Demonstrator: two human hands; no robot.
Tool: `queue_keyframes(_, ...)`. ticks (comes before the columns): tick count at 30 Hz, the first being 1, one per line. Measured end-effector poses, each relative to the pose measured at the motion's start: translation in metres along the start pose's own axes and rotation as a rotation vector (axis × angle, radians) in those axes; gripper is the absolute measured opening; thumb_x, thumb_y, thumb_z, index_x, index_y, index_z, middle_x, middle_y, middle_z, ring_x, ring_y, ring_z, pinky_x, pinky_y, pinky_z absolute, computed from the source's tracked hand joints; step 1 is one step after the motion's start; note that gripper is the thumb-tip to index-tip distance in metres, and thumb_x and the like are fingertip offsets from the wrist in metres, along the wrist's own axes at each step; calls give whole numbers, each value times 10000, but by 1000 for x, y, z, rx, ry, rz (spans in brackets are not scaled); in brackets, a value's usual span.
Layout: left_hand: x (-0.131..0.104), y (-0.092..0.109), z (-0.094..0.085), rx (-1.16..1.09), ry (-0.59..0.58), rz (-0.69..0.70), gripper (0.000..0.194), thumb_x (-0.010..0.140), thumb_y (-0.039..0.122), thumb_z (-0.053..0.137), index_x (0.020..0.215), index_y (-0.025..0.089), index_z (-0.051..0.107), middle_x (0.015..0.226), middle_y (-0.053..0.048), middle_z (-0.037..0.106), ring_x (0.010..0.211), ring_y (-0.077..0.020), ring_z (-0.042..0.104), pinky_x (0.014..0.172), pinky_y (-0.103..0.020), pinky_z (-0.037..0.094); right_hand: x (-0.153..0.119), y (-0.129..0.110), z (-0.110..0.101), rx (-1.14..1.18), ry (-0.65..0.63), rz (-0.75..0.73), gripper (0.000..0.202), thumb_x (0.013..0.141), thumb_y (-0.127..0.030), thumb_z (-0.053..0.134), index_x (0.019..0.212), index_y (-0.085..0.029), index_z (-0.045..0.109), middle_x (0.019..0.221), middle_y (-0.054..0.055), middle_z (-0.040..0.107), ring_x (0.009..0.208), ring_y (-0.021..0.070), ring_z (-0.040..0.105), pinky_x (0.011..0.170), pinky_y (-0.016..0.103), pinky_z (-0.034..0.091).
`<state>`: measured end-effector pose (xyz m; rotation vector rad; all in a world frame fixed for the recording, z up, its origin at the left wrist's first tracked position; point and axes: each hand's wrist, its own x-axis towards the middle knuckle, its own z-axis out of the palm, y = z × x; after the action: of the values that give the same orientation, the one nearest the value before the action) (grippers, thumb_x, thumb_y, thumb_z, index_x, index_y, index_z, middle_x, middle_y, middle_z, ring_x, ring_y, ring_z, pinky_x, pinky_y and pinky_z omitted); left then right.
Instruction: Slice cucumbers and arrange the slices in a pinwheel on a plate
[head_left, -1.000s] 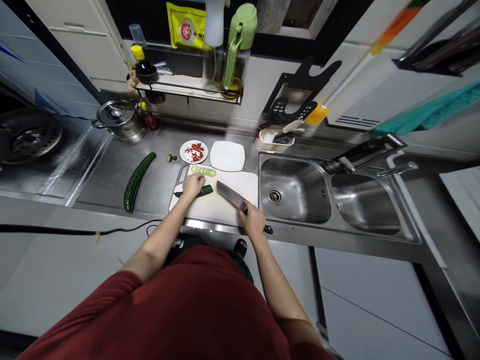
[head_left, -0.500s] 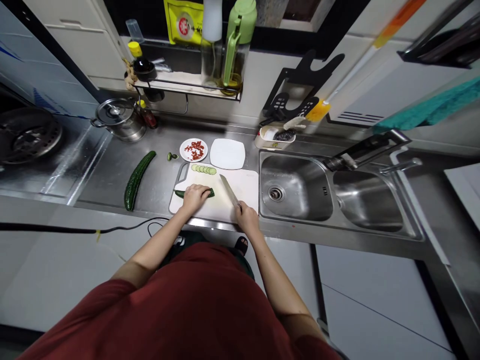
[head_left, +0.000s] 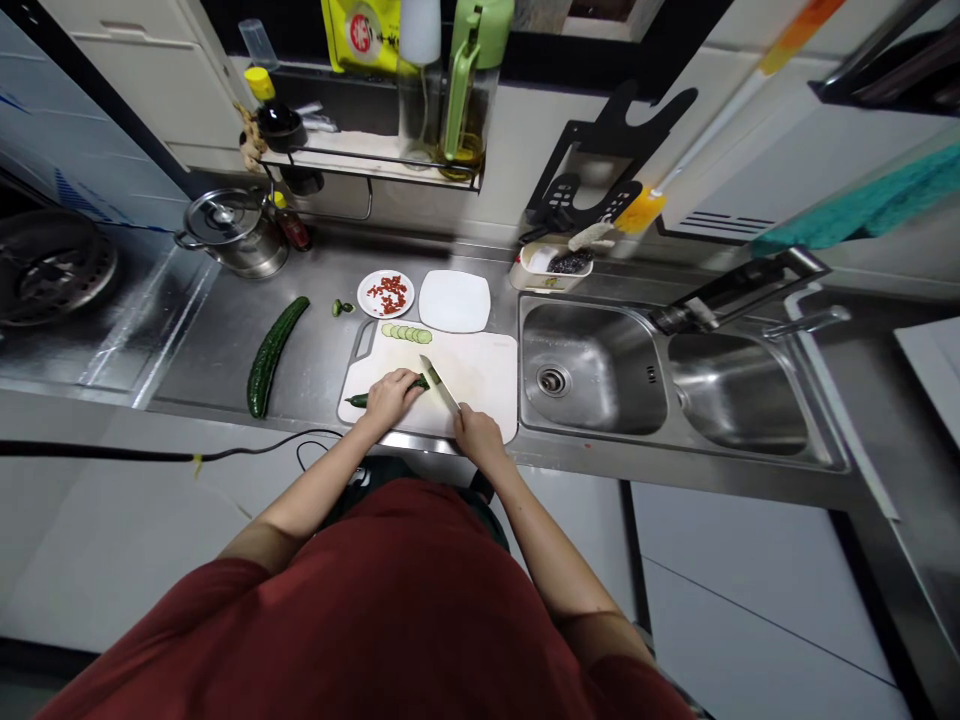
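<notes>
My left hand (head_left: 391, 399) holds a dark green cucumber piece (head_left: 358, 400) down on the white cutting board (head_left: 480, 370). My right hand (head_left: 478, 436) is closed round the handle of a knife (head_left: 441, 386), whose blade lies at the right end of that piece. Above them on the board, a row of thin cucumber slices (head_left: 406, 333) overlaps. A plate of chopped red pieces (head_left: 386, 294) and an empty white plate (head_left: 454, 301) stand behind the board. A whole cucumber (head_left: 276, 355) lies to the left, with small green end pieces (head_left: 337, 308) nearby.
On the right is a double steel sink (head_left: 592, 365) with a faucet (head_left: 806, 322). At the back left stands a lidded pot (head_left: 236, 232) beside a small red bottle (head_left: 292, 225). A wall shelf (head_left: 375, 168) carries bottles. The stove burner (head_left: 56, 268) is far left.
My right hand has brought the knife leftward, from bare board to the cucumber's cut end. My left hand still holds the piece, whose left end now sits slightly lower.
</notes>
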<state>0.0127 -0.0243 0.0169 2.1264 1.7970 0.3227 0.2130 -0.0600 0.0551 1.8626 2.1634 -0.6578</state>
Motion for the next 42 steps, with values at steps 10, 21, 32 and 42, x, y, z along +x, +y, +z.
queue_keyframes(10, -1, -7, 13, -81, 67, 48, 306, 930, 399, 465, 1141, 317, 672, 1176, -22, 648, 1052, -161, 597, 904, -266, 445, -6, -16, -4, 18, 4, -8, 285, 1001, -278, 275, 1145, -175, 498, 946, 111, 688, 890, 227, 659, 765, 300, 439)
queue_keyframes(21, 2, -6, 11, -28, 26, 41, 344, 940, 430, 424, 1157, 323, 668, 1173, -33, 640, 1041, -174, 597, 863, -275, 450, -8, -24, -2, 28, -13, 31, 282, 990, -238, 280, 1123, -171, 519, 929, 114, 692, 882, 243, 670, 724, 300, 448)
queue_keyframes(32, 4, -5, 10, -18, 6, 39, 329, 938, 415, 435, 1147, 318, 670, 1172, -32, 636, 1038, -173, 592, 859, -275, 443, -8, -26, -2, 24, -55, 16, 250, 968, -185, 311, 1114, -151, 512, 955, 129, 685, 897, 242, 665, 744, 312, 460)
queue_keyframes(42, 4, -3, 6, 12, -23, 40, 335, 942, 405, 422, 1163, 322, 659, 1203, -26, 623, 1064, -181, 575, 879, -285, 436, 1, -28, -3, 3, -65, -8, 234, 963, -164, 323, 1108, -140, 505, 980, 146, 672, 925, 237, 656, 769, 319, 473)
